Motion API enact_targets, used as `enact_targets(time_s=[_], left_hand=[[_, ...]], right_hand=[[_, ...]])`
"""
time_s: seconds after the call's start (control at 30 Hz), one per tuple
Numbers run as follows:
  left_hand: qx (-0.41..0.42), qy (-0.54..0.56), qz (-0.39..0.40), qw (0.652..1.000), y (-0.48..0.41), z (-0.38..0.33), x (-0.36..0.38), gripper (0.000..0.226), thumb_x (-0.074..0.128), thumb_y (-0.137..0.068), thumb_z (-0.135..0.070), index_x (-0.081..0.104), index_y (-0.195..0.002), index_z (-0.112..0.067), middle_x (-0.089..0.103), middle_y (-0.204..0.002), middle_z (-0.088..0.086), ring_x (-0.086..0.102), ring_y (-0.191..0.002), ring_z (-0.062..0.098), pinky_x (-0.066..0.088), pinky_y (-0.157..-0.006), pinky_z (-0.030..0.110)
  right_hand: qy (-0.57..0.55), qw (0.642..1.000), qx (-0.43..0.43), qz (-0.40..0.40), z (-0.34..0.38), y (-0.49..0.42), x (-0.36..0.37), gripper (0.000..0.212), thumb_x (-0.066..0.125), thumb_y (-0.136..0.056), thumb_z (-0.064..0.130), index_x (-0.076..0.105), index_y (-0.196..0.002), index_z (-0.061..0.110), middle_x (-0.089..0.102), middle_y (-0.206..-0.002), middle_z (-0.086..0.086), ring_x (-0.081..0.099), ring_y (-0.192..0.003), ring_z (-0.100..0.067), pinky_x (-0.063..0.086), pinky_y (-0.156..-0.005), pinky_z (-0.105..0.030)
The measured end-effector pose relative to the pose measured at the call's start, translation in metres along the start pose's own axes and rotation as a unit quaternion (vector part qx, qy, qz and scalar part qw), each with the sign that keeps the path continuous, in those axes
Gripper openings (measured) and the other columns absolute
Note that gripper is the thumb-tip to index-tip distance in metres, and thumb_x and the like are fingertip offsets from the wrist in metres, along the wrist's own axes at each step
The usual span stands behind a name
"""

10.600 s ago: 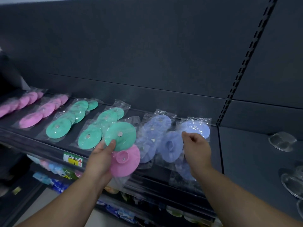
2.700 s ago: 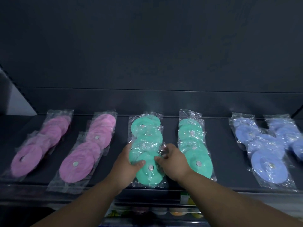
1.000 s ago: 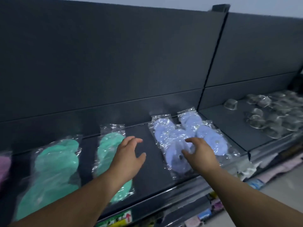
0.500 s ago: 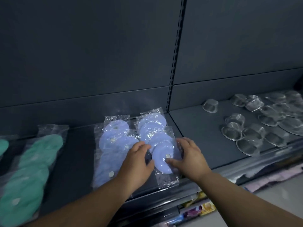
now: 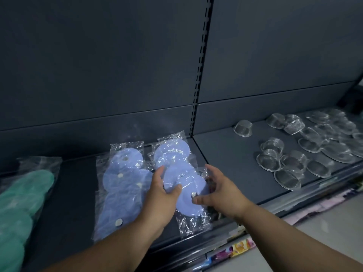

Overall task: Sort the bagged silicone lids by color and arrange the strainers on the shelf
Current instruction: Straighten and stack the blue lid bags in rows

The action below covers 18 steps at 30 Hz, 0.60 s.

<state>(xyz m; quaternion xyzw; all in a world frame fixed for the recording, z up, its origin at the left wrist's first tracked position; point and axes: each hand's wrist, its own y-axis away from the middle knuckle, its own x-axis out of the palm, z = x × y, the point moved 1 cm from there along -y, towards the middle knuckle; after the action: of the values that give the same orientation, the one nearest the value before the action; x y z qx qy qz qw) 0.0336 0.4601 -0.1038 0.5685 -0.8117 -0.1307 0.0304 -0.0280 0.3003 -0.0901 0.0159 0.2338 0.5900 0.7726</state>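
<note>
At the front of the dark shelf (image 5: 225, 154), just left of where two bays met, the front bag of blue lids (image 5: 188, 201) lay between both hands. It was the nearest bag of a short row running toward the rear panel, and it overlapped more bagged blue lids (image 5: 172, 152) behind it. The left hand (image 5: 160, 201) gripped its left side, with the thumb laid across the top of a lid and the fingers curled along the edge. The right hand (image 5: 221, 190) held the opposite side, its thumb tip pressed beside the small metal stud (image 5: 193, 194) at the lid's middle and its fingers bent round the right edge of the clear plastic.

Just to the left lay a second row of blue lids (image 5: 121, 183) in their bags, its near end partly covered by the left forearm. Well apart from it, across a stretch of shelf, bagged green lids (image 5: 21, 201) ran out of view at the left edge. A slotted upright (image 5: 200, 65) split the dark back panel (image 5: 98, 65) above the bay joint. On the bay to the right, metal mesh strainers (image 5: 284, 161) sat scattered and overlapping, and one lone strainer (image 5: 243, 128) stood apart near the back. Below the shelf lip, coloured packets (image 5: 235, 250) showed on a lower level, with pale floor (image 5: 324, 222) beside them.
</note>
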Motion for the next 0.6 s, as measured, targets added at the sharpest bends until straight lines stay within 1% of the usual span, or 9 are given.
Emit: enact_targets(time_s=[0.07, 0.1, 0.17, 0.2, 0.27, 0.33, 0.47, 0.53, 0.6], left_hand=[[-0.004, 0.069, 0.025, 0.997, -0.002, -0.004, 0.003, 0.051, 0.060, -0.092, -0.013, 0.041, -0.115, -0.055, 0.052, -0.135, -0.005, 0.054, -0.120, 0.014, 0.040, -0.107, 0.038], [-0.005, 0.096, 0.031, 0.995, -0.003, -0.007, 0.004, 0.049, 0.058, -0.093, -0.012, 0.044, -0.113, -0.054, 0.053, -0.135, -0.002, 0.053, -0.122, 0.015, 0.039, -0.108, 0.039], [-0.007, 0.110, 0.023, 0.994, -0.006, -0.012, 0.003, 0.040, 0.054, -0.095, -0.011, 0.049, -0.113, -0.047, 0.056, -0.130, -0.001, 0.055, -0.118, 0.014, 0.039, -0.107, 0.036], [-0.010, 0.108, 0.016, 0.994, -0.008, -0.013, 0.002, 0.036, 0.053, -0.096, -0.012, 0.052, -0.112, -0.045, 0.058, -0.127, -0.002, 0.057, -0.115, 0.014, 0.040, -0.107, 0.037], [-0.017, 0.112, 0.007, 0.994, -0.011, -0.013, -0.001, 0.032, 0.052, -0.097, -0.014, 0.055, -0.107, -0.045, 0.060, -0.123, -0.004, 0.059, -0.112, 0.015, 0.042, -0.106, 0.041], [-0.022, 0.121, -0.001, 0.992, -0.012, -0.013, -0.002, 0.031, 0.051, -0.097, -0.013, 0.058, -0.104, -0.042, 0.063, -0.117, -0.008, 0.060, -0.110, 0.016, 0.044, -0.105, 0.043], [-0.025, 0.119, -0.052, 0.991, -0.013, -0.012, 0.000, 0.039, 0.047, -0.094, -0.001, 0.063, -0.096, -0.038, 0.069, -0.103, -0.013, 0.063, -0.101, 0.014, 0.048, -0.094, 0.037], [-0.036, 0.129, -0.085, 0.987, -0.011, -0.007, 0.005, 0.044, 0.044, -0.091, 0.005, 0.063, -0.097, -0.033, 0.072, -0.087, -0.017, 0.062, -0.087, 0.014, 0.047, -0.080, 0.034], [-0.046, 0.150, -0.116, 0.981, -0.008, -0.002, 0.012, 0.046, 0.042, -0.088, 0.009, 0.062, -0.109, -0.027, 0.070, -0.086, -0.014, 0.060, -0.086, 0.017, 0.045, -0.078, 0.035]], right_hand=[[-0.006, 1.000, -0.020, -0.007, 0.004, 0.004, 0.000, 0.084, 0.085, -0.066, 0.005, 0.044, -0.135, 0.028, 0.064, -0.104, 0.002, 0.065, -0.075, -0.004, 0.051, -0.063, -0.016], [0.002, 0.999, -0.030, -0.014, 0.006, 0.007, 0.000, 0.075, 0.085, -0.067, 0.004, 0.049, -0.128, 0.030, 0.062, -0.100, 0.002, 0.062, -0.070, -0.003, 0.049, -0.058, -0.014], [0.024, 0.999, -0.037, -0.022, 0.004, 0.008, 0.000, 0.061, 0.084, -0.068, 0.005, 0.058, -0.117, 0.030, 0.058, -0.103, -0.002, 0.061, -0.074, -0.010, 0.049, -0.059, -0.014], [0.015, 0.999, -0.035, -0.012, 0.002, 0.008, -0.001, 0.051, 0.083, -0.069, 0.005, 0.062, -0.110, 0.027, 0.061, -0.104, -0.004, 0.062, -0.076, -0.014, 0.050, -0.061, -0.018], [-0.032, 0.999, -0.024, 0.025, 0.000, 0.011, -0.005, 0.031, 0.078, -0.074, 0.000, 0.066, -0.098, 0.015, 0.071, -0.091, -0.004, 0.064, -0.071, -0.018, 0.053, -0.062, -0.027], [-0.051, 0.997, -0.020, 0.048, 0.001, 0.013, -0.014, 0.016, 0.074, -0.078, -0.001, 0.068, -0.091, 0.006, 0.073, -0.077, 0.000, 0.065, -0.066, -0.013, 0.053, -0.062, -0.024], [-0.098, 0.993, 0.011, 0.069, 0.001, 0.012, -0.039, 0.006, 0.070, -0.083, 0.005, 0.065, -0.082, 0.008, 0.062, -0.069, -0.005, 0.050, -0.053, -0.012, 0.043, -0.053, -0.022], [-0.195, 0.978, 0.040, 0.054, 0.002, 0.007, -0.051, 0.010, 0.066, -0.085, 0.005, 0.061, -0.082, 0.013, 0.060, -0.073, -0.005, 0.049, -0.053, -0.011, 0.044, -0.051, -0.021], [-0.311, 0.948, 0.070, 0.024, 0.004, 0.003, -0.056, 0.013, 0.063, -0.086, 0.004, 0.057, -0.089, 0.015, 0.064, -0.078, -0.007, 0.059, -0.058, -0.012, 0.051, -0.053, -0.022]])
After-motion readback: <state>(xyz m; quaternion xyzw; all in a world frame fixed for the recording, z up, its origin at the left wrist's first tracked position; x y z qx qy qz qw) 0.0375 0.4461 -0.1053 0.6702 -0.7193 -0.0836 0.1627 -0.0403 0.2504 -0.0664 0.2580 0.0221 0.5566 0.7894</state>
